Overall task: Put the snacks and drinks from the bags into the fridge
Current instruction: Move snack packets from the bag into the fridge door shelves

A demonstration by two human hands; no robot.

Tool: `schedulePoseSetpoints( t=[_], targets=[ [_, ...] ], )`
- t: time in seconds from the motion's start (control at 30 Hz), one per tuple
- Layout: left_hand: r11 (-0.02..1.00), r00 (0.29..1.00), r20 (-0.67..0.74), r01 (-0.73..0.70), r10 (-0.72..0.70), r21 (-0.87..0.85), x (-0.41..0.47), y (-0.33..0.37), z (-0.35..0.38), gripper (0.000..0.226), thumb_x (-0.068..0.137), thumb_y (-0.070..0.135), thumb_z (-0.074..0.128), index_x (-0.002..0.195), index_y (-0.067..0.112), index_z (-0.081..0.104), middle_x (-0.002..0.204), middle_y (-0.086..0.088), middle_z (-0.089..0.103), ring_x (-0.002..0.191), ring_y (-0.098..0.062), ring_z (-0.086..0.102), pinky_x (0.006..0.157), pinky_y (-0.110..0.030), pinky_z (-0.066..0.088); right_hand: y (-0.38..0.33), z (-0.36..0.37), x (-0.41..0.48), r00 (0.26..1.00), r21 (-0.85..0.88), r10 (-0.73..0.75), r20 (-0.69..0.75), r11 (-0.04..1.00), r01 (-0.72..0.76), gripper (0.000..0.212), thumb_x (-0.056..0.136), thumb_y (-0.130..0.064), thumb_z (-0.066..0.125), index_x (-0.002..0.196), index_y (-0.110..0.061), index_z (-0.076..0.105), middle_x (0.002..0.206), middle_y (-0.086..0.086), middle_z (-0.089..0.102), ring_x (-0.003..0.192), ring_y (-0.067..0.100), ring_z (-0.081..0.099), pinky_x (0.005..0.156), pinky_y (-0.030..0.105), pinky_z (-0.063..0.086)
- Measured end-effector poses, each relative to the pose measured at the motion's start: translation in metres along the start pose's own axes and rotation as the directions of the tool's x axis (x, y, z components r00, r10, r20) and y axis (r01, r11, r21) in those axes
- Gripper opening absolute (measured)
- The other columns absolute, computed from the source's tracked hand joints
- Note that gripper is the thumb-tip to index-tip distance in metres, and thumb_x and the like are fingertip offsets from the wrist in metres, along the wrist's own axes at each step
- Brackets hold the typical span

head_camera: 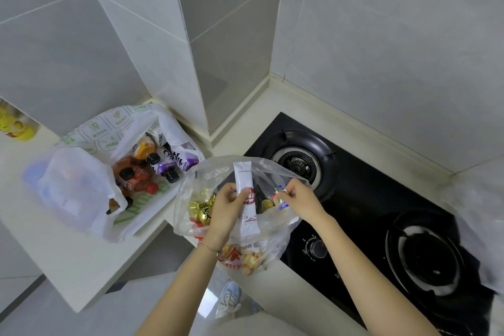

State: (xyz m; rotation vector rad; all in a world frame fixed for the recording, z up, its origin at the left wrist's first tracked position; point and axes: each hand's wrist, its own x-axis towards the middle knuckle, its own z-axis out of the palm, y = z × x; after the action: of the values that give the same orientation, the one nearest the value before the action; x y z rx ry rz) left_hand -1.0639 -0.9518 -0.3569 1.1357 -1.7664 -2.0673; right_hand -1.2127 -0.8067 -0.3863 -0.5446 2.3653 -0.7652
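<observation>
A clear plastic bag [207, 172] of snacks sits on the counter edge in front of me, beside the stove. My left hand [226, 210] grips a long white sachet [246, 199] with red print, held upright above the bag. My right hand [298, 199] pinches a small colourful snack packet [281, 195] at the bag's mouth. Gold-wrapped snacks [200, 211] and a red and yellow snack pack [245, 256] lie inside the bag. To the left, a white bag with green print [109, 128] holds several drink bottles [152, 163]. The fridge is out of view.
A black gas stove [354, 199] with two burners and a knob fills the right side of the counter. White tiled walls and a corner column stand behind. A yellow packet [16, 125] sits at the far left. A translucent bag [71, 188] lies beside the drinks.
</observation>
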Motion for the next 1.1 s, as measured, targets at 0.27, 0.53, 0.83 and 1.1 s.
schedulePoseSetpoints(
  t=[0.27,0.53,0.83,1.1],
  targets=[
    [1.0,1.0,-0.007,-0.002,0.002,0.028,-0.003,-0.003,0.0,0.014,0.092,0.024,0.065,0.096,0.011,0.061,0.084,-0.012,0.073,0.078,-0.027,0.07,0.072,-0.042,0.055,-0.008,-0.006,-0.004,1.0,0.021,-0.022,0.016,1.0,0.022,0.023,0.095,-0.027,0.059,0.098,-0.006,0.05,0.088,0.008,0.058,0.077,0.018,0.054,0.07,0.029,0.047],
    [1.0,1.0,-0.008,0.007,-0.007,-0.004,-0.009,0.001,-0.003,0.018,0.093,0.021,0.065,0.1,0.005,0.06,0.079,-0.007,0.072,0.072,-0.02,0.069,0.067,-0.035,0.054,-0.01,0.003,-0.002,0.999,-0.141,0.036,0.018,0.989,-0.034,0.024,0.099,-0.028,0.051,0.098,-0.005,0.047,0.082,0.008,0.057,0.083,0.022,0.053,0.08,0.038,0.046],
    [1.0,1.0,-0.006,0.017,-0.017,-0.015,-0.015,0.002,-0.007,0.017,0.093,0.021,0.063,0.101,0.007,0.06,0.081,-0.005,0.073,0.073,-0.017,0.069,0.066,-0.03,0.052,-0.02,0.002,-0.015,1.0,-0.086,0.013,0.027,0.996,-0.011,0.02,0.099,-0.027,0.051,0.095,-0.012,0.04,0.077,0.001,0.051,0.081,0.022,0.054,0.069,0.03,0.043],
    [1.0,1.0,-0.011,0.008,-0.008,-0.021,-0.021,0.009,-0.008,0.014,0.093,0.021,0.064,0.098,0.009,0.06,0.077,-0.004,0.072,0.068,-0.014,0.068,0.06,-0.024,0.051,-0.038,-0.001,-0.029,0.975,0.135,-0.04,-0.219,0.988,0.071,0.023,0.092,-0.027,0.065,0.1,-0.012,0.049,0.078,-0.006,0.053,0.069,0.007,0.052,0.058,0.015,0.041]
  ],
)
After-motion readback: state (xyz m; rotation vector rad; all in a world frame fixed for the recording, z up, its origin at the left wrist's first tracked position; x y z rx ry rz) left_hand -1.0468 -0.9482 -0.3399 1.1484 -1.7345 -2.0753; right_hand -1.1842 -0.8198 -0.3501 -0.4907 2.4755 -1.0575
